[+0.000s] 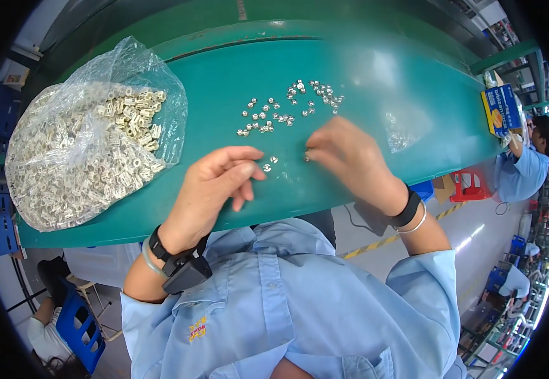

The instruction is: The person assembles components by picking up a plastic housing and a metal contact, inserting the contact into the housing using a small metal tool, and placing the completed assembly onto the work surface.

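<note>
My left hand (pixel 214 183) hovers low over the green table, fingers loosely curled and apart, with nothing seen between them. Just beyond its fingertips lie small round shiny metal pieces (pixel 267 168). My right hand (pixel 350 158) is smeared by motion; its thumb and forefinger come together at one small metal piece (pixel 306 158), which they appear to pinch. Farther out on the table is a loose scatter of the same kind of metal pieces (pixel 265 117), thickest toward the right.
To the left stands a big clear plastic bag (pixel 176 95) full of small cream-coloured slotted parts (pixel 138 117). A small clear plastic packet (pixel 399 140) lies right of my right hand. A blue and yellow box (pixel 500 110) sits at the table's right end, near a co-worker (pixel 524 167).
</note>
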The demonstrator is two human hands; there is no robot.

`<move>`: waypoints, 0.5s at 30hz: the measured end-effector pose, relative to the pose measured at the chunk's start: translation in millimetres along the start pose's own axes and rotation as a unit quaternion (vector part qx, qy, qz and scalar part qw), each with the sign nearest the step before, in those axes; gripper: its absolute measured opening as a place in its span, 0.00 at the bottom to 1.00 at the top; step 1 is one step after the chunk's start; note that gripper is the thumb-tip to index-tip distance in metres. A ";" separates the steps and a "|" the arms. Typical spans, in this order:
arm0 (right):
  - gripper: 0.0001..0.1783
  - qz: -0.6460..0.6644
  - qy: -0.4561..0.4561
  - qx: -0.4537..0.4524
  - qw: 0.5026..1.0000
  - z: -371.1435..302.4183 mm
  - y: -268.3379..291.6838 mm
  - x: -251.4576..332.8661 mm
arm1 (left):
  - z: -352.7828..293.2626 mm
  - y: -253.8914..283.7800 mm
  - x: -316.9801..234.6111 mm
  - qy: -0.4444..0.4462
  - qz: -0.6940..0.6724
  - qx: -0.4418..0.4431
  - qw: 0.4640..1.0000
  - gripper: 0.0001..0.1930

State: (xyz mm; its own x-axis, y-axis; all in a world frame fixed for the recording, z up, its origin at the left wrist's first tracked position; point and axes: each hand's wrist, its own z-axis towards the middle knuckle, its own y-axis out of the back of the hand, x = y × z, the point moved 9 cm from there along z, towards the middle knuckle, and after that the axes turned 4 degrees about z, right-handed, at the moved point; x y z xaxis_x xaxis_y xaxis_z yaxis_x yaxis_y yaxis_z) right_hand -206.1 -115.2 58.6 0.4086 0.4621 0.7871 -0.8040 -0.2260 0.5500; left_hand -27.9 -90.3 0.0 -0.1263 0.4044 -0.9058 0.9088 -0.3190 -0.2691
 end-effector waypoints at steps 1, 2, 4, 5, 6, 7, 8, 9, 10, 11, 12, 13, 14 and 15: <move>0.09 -0.049 -0.003 0.013 0.999 -3.2 2.1 -5.3 | -3.6 9.4 -3.7 -0.021 0.045 -0.034 0.998 0.11; 0.09 -0.099 -0.006 0.026 0.995 -5.8 3.3 -9.7 | -6.4 11.6 -1.9 -0.019 0.045 -0.032 0.998 0.11; 0.09 -0.147 -0.011 0.040 0.988 -9.3 2.8 -13.9 | -12.6 17.3 -1.3 -0.032 0.102 -0.045 0.993 0.11; 0.10 -0.174 -0.011 0.046 0.984 -9.6 2.7 -12.3 | -14.3 19.1 -1.1 -0.038 0.131 -0.051 0.989 0.11; 0.10 -0.199 -0.010 0.052 0.978 -8.9 2.2 -9.5 | -15.6 19.7 0.5 -0.037 0.129 -0.051 0.990 0.11; 0.10 -0.225 -0.008 0.059 0.972 -8.1 1.2 -6.9 | -16.7 19.4 0.5 -0.045 0.135 -0.049 0.989 0.10; 0.10 -0.225 -0.009 0.062 0.972 -6.6 -0.5 -3.6 | -17.5 19.1 0.5 -0.053 0.141 -0.046 0.988 0.10; 0.11 -0.232 -0.002 0.065 0.970 -4.2 -4.6 2.1 | -18.1 19.1 0.4 -0.061 0.147 -0.044 0.986 0.10; 0.12 -0.239 0.004 0.069 0.969 -1.2 -10.0 7.3 | -18.3 20.1 1.7 -0.060 0.144 -0.045 0.987 0.10; 0.13 -0.247 0.011 0.072 0.966 1.3 -15.3 11.3 | -18.8 20.0 2.1 -0.062 0.142 -0.043 0.987 0.10; 0.13 -0.248 0.010 0.074 0.966 4.0 -22.2 12.1 | -19.2 20.0 2.4 -0.065 0.141 -0.042 0.987 0.10; 0.13 -0.249 0.025 0.088 0.964 5.8 -33.5 14.4 | -19.3 19.8 2.2 -0.067 0.139 -0.039 0.987 0.10; 0.14 -0.251 0.040 0.101 0.962 6.8 -43.9 16.0 | -19.2 19.7 2.5 -0.067 0.138 -0.037 0.988 0.10; 0.14 -0.253 0.054 0.114 0.959 6.2 -50.6 17.4 | -19.1 18.6 1.2 -0.075 0.138 -0.033 0.987 0.10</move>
State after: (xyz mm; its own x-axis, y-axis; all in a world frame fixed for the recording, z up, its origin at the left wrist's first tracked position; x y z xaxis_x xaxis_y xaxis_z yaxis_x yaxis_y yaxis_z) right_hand -155.7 -101.0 46.2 0.6637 0.6460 0.3771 -0.3953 -0.1251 0.9100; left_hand -3.5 -79.3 0.2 0.0757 0.1766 -0.9814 0.9403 -0.3402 0.0113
